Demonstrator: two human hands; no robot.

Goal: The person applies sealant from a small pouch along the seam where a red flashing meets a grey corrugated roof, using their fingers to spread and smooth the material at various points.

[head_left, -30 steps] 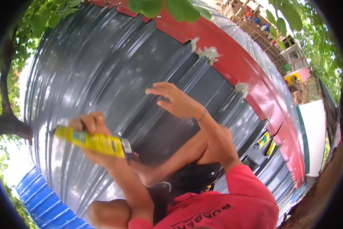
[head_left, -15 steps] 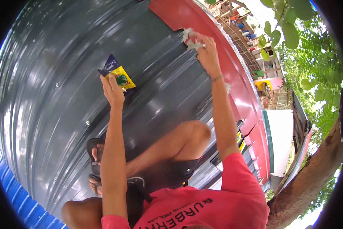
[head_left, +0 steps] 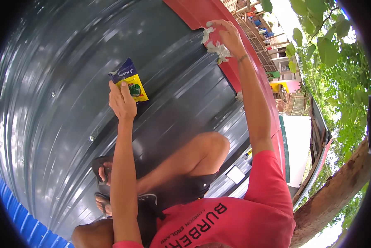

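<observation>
The person's left arm reaches straight forward, the left hand [head_left: 122, 101] closed on a yellow-and-blue packet [head_left: 136, 90], thumb on its face, above the dark ribbed roof sheet [head_left: 173, 91]. The right arm stretches farther out, wrist bent, the right hand [head_left: 228, 36] with fingers curled at pale putty [head_left: 221, 51] along the inner edge of the red flashing [head_left: 185, 11]; whether they grip any cannot be told. Broad sheet separates the 2 hands; 1 bent knee [head_left: 216, 144] rises between the forearms.
</observation>
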